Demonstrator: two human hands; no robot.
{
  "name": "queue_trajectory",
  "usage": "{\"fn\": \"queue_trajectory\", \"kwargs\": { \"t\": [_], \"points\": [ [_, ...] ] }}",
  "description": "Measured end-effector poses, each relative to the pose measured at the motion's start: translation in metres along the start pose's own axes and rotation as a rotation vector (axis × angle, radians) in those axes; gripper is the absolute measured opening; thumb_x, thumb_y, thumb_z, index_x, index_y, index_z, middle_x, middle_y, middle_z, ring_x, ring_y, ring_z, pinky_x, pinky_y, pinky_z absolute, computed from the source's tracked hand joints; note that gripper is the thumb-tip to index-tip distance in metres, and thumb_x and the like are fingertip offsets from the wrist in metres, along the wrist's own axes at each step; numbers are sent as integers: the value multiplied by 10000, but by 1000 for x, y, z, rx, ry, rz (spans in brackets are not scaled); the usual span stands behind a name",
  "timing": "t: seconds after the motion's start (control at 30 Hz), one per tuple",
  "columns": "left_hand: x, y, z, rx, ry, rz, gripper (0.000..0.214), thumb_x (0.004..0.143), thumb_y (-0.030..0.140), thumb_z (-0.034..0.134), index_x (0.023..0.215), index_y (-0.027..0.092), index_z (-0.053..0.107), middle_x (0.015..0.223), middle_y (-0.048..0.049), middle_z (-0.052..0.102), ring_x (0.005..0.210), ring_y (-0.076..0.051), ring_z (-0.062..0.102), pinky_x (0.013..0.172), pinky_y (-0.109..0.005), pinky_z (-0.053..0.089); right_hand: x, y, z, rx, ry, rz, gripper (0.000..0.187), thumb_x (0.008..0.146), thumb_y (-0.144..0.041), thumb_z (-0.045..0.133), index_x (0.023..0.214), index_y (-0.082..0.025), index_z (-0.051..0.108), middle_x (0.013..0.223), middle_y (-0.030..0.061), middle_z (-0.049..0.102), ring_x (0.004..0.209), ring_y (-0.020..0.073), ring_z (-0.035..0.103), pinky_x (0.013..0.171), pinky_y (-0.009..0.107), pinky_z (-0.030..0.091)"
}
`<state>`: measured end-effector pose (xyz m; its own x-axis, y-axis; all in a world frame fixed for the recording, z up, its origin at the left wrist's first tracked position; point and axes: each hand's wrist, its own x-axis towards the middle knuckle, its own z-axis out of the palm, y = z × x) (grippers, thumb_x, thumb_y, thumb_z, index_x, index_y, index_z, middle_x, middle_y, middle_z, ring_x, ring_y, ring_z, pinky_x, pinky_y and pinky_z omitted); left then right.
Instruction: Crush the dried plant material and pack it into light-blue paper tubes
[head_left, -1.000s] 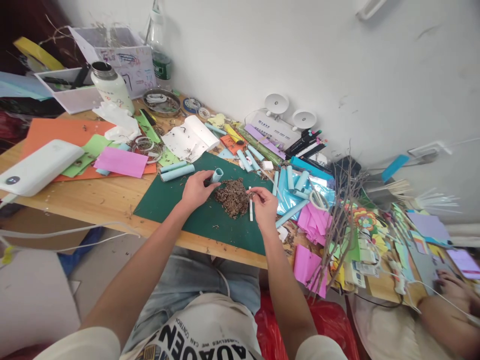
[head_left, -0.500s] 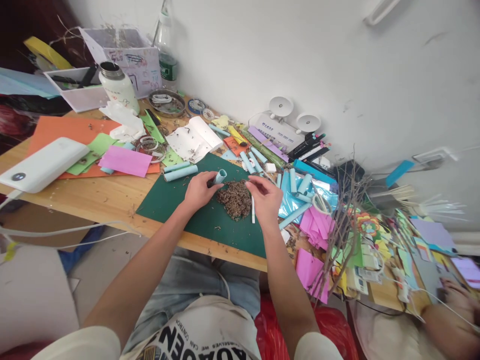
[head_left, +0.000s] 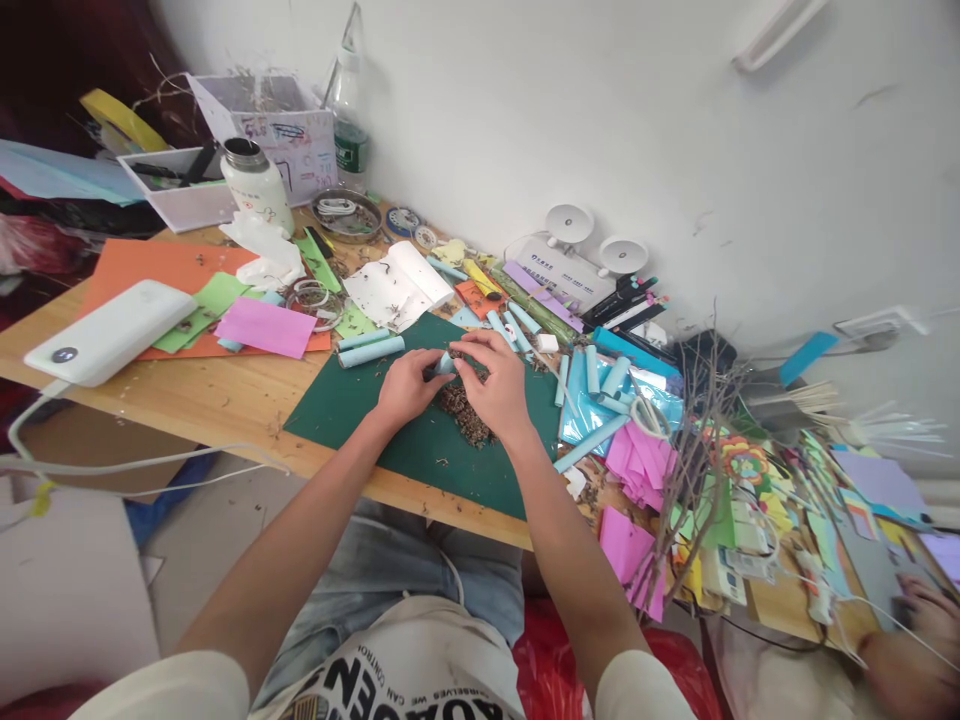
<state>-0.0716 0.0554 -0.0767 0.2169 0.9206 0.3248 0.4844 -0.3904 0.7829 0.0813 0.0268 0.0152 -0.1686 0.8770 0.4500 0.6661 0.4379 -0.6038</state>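
My left hand point(head_left: 409, 388) is closed around a short light-blue paper tube point(head_left: 445, 364), held over the green cutting mat point(head_left: 352, 400). Fingers of my right hand point(head_left: 491, 378) are pinched together at the tube's open end; whatever they hold is hidden. Below both hands lies a heap of brown crumbly material point(head_left: 466, 415), partly covered by my right hand. A thin white stick point(head_left: 559, 378) slants out beside the right hand; I cannot tell whether the hand holds it. Two more blue tubes point(head_left: 371, 350) rest on the mat's left corner.
Left of the mat are a white power bank point(head_left: 109, 335), a pink paper point(head_left: 266, 326) and a white bottle point(head_left: 257, 190). To the right stand dry twigs point(head_left: 686, 470), beside blue tubes point(head_left: 592, 370) and pink paper point(head_left: 637, 455). Another person's arm point(head_left: 911, 640) shows at the far right.
My right hand has moved left from the crumb heap to the mouth of the blue tube. The left hand still holds the tube; the view has shifted slightly.
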Motion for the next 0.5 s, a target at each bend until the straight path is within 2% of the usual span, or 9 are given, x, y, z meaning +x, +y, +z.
{"fn": "queue_trajectory", "kwargs": {
  "t": [0.13,0.3,0.43,0.5],
  "points": [
    [0,-1,1,-6,-2,-5,250,866,365,678,1056,205,711,842,-45,664,770,-192,580,689,-298,443,-4,0,-2,-71,18,12,206,908,-193,543,1032,-223,704,1185,99,622,1126,233,611,1015,402,515],
    [1,-1,0,-10,-1,-3,203,873,326,657,1022,203,715,836,-40,655,767,-188,576,687,-294,441,-4,-1,-2,-229,-110,-72,266,863,-105,506,1000,-201,712,1296,132,589,1232,278,543,1089,465,459],
    [0,-2,1,-5,-2,-15,269,853,360,694,1075,209,711,855,-42,668,771,-191,583,693,-296,446,-1,-7,-11,-143,15,-27,282,902,-115,460,985,-221,708,1194,106,651,1172,246,593,1058,438,487],
    [0,-3,2,8,0,-15,286,849,366,700,1089,210,710,855,-40,670,769,-192,584,696,-297,445,0,-7,-11,-139,33,-6,309,883,-91,451,993,-222,709,1181,105,651,1152,247,600,1043,441,495]
  ]
}}
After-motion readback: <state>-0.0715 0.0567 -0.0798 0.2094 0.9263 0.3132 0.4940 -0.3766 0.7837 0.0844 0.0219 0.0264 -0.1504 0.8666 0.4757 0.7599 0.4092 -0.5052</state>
